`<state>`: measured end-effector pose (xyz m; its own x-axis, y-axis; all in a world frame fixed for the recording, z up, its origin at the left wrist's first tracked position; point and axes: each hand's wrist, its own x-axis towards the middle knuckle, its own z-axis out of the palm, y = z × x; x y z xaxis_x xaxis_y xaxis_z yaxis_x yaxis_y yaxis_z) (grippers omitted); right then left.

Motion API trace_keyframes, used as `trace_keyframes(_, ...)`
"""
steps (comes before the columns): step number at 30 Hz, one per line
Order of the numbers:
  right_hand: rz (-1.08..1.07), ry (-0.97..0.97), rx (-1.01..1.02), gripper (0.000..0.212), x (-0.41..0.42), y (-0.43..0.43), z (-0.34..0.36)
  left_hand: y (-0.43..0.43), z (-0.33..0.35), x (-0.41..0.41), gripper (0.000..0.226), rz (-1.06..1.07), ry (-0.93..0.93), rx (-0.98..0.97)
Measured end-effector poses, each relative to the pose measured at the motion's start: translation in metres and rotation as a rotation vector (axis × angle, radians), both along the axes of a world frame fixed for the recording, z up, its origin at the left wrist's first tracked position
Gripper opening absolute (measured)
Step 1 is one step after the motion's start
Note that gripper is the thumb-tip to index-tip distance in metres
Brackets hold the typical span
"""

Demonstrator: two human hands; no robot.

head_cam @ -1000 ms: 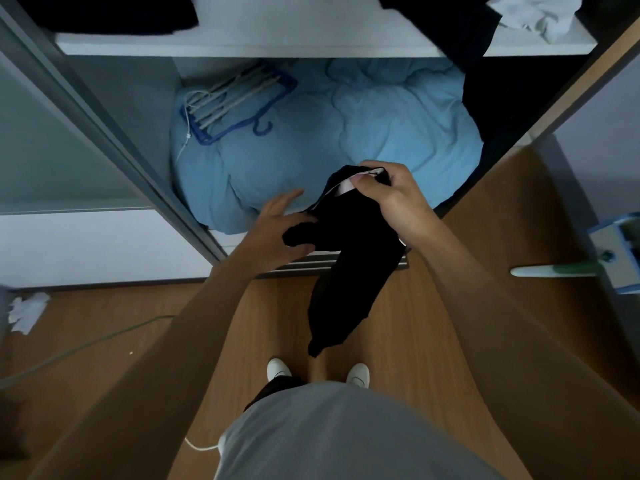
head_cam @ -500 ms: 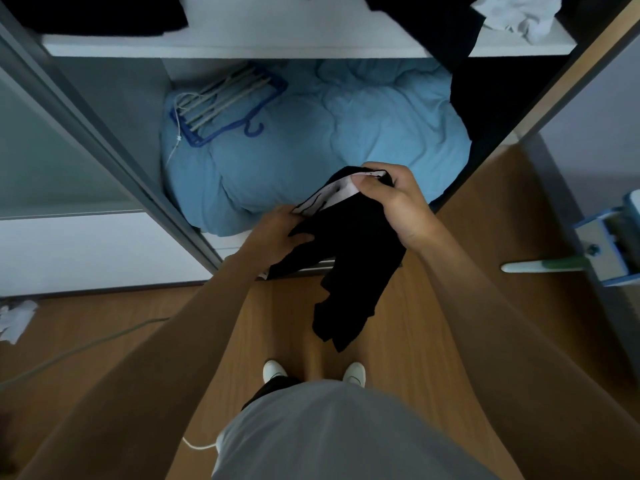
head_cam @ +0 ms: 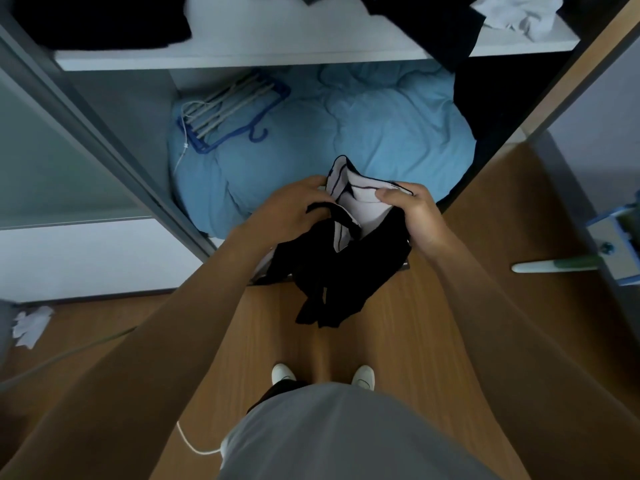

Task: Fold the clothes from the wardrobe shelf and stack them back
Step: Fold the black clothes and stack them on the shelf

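My left hand [head_cam: 291, 211] has joined my right hand [head_cam: 415, 216] gripping the crumpled black-and-white fabric garment [head_cam: 346, 271]; I judge the folding is just starting.

Black garment [head_cam: 349, 271] with white lining; light-blue duvet [head_cam: 363, 133].

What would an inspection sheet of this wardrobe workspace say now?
Surface: white wardrobe shelf, partly bare.
Job's things: black garment with white lining, unfolded, held in front of the wardrobe; dark clothes and white cloth on the shelf.
Clutter: blue hanger on light blue duvet; crumpled white paper on wooden floor.
Hands: left hand and right hand both grip the garment.
Cables: grey cable on floor; white cord near waist.
Surroundings: sliding door at left.
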<state>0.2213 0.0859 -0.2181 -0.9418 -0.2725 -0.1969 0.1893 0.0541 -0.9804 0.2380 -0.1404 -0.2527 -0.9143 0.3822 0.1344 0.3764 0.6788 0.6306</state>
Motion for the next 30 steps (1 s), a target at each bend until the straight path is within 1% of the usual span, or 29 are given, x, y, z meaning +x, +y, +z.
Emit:
trace_keyframes(1,0.032,-0.011,0.0,0.017,0.0,-0.001,0.001,0.002,0.002,-0.001,0.021,-0.007,0.002,-0.02)
trace_keyframes(2,0.068,-0.017,0.003,0.019,0.0,-0.002,0.003,0.003,0.003,-0.003,0.022,-0.012,0.01,-0.047)
trace_keyframes(4,0.142,-0.018,0.025,0.034,0.001,-0.006,0.006,0.007,0.007,-0.005,0.024,-0.017,0.043,-0.099)
trace_keyframes(5,0.177,-0.013,0.05,0.035,0.002,-0.007,0.008,0.009,0.009,-0.007,0.023,-0.019,0.058,-0.119)
trace_keyframes(6,0.197,-0.001,0.065,0.032,0.001,-0.006,0.008,0.01,0.011,-0.008,0.023,-0.018,0.065,-0.138)
trace_keyframes(8,0.182,0.015,0.081,0.019,0.0,-0.002,0.011,0.01,0.013,-0.007,0.028,0.011,0.065,-0.156)
trace_keyframes(10,0.088,0.04,0.091,0.042,-0.003,0.006,0.013,0.005,0.014,-0.006,0.036,0.081,0.076,-0.158)
trace_keyframes(11,0.036,0.062,0.128,0.046,-0.004,0.011,0.013,0.002,0.013,-0.005,0.035,0.13,0.076,-0.155)
trace_keyframes(12,-0.01,0.087,0.188,0.044,-0.006,0.015,0.012,-0.001,0.013,-0.004,0.031,0.181,0.071,-0.149)
trace_keyframes(14,0.001,0.115,0.339,0.033,-0.009,0.019,0.011,-0.004,0.012,-0.005,0.022,0.263,0.058,-0.153)
trace_keyframes(16,0.091,0.107,0.451,0.021,-0.01,0.018,0.01,-0.002,0.014,-0.007,0.021,0.317,0.051,-0.182)
trace_keyframes(17,0.145,0.114,0.489,0.017,-0.01,0.014,0.01,0.0,0.015,-0.008,0.022,0.326,0.052,-0.204)
trace_keyframes(18,0.193,0.122,0.53,0.018,-0.008,0.01,0.012,0.003,0.017,-0.009,0.023,0.325,0.056,-0.232)
trace_keyframes(19,0.241,0.132,0.61,0.024,-0.006,0.003,0.013,0.005,0.019,-0.01,0.024,0.319,0.062,-0.263)
trace_keyframes(21,0.34,0.192,0.897,0.049,-0.001,-0.012,0.01,0.011,0.026,-0.012,0.027,0.303,0.078,-0.323)
trace_keyframes(22,0.375,0.219,1.025,0.058,0.003,-0.019,0.005,0.013,0.029,-0.013,0.027,0.298,0.086,-0.345)
trace_keyframes(23,0.383,0.242,1.102,0.06,0.006,-0.026,-0.001,0.015,0.032,-0.013,0.027,0.297,0.094,-0.359)
trace_keyframes(24,0.352,0.259,1.14,0.055,0.008,-0.031,-0.007,0.015,0.035,-0.013,0.026,0.3,0.105,-0.366)
trace_keyframes(27,0.159,0.301,1.143,0.028,0.008,-0.035,-0.02,0.011,0.039,-0.009,0.021,0.299,0.134,-0.341)
trace_keyframes(28,0.11,0.32,1.134,0.022,0.007,-0.034,-0.021,0.009,0.038,-0.006,0.023,0.299,0.141,-0.329)
trace_keyframes(30,0.067,0.365,1.127,0.016,0.002,-0.032,-0.018,0.007,0.034,-0.003,0.037,0.33,0.109,-0.305)
